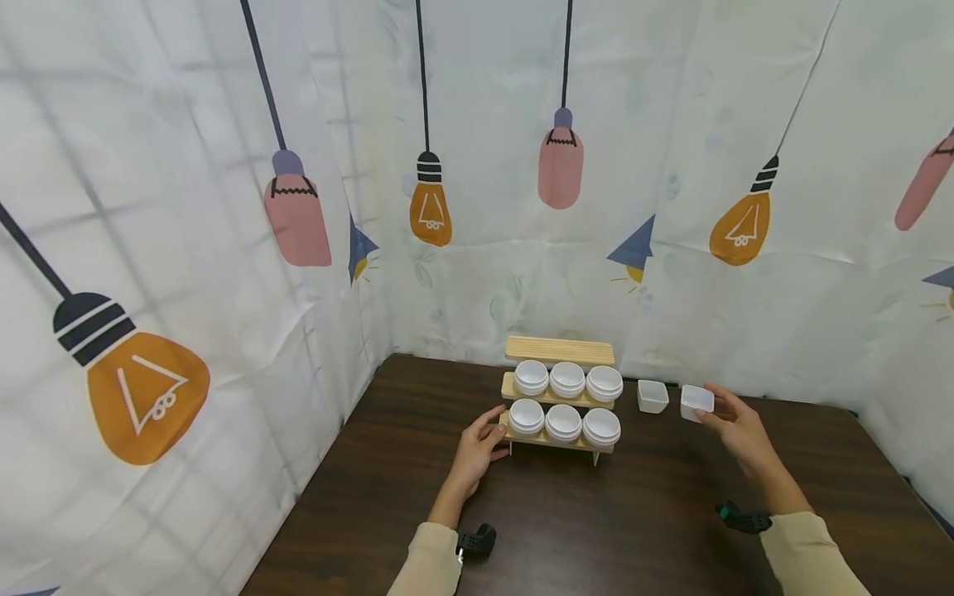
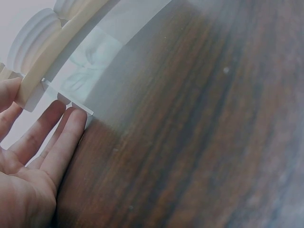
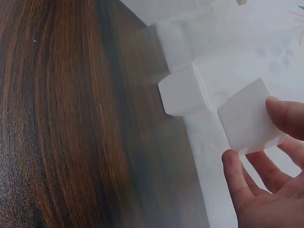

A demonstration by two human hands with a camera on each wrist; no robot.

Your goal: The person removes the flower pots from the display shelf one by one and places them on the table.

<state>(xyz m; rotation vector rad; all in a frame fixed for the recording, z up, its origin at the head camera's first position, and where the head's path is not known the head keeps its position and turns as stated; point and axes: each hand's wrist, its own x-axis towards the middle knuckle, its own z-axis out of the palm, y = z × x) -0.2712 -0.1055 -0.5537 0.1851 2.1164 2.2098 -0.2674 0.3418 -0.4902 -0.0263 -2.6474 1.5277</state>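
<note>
- Table (image 1: 373, 472): dark wood grain; things sit toward its back edge, so a dropped cup could plausibly go over there.
- Stand (image 1: 561, 348): stepped shelves, near the back edge, left of its middle. Uneven pull at its left end might tilt it and slide the bowls.
- Left hand (image 1: 477, 449): thumb and forefinger pinch the lower shelf's left end; other fingers extend below, by a clear leg. Leg contact: cannot tell.
- Right hand (image 1: 739, 432): thumb and fingers clamped on a square cup, parted about its width.
- Round bowls (image 1: 564, 422): white, in two rows of three; seem loose.
- Held cup (image 1: 693, 407): tilted, near the back edge. Smooth sides and fingertip hold: could slip, or knock its neighbour if swung left.
- Second cup (image 1: 652, 401): on the table between stand and held cup, touching neither.
</note>
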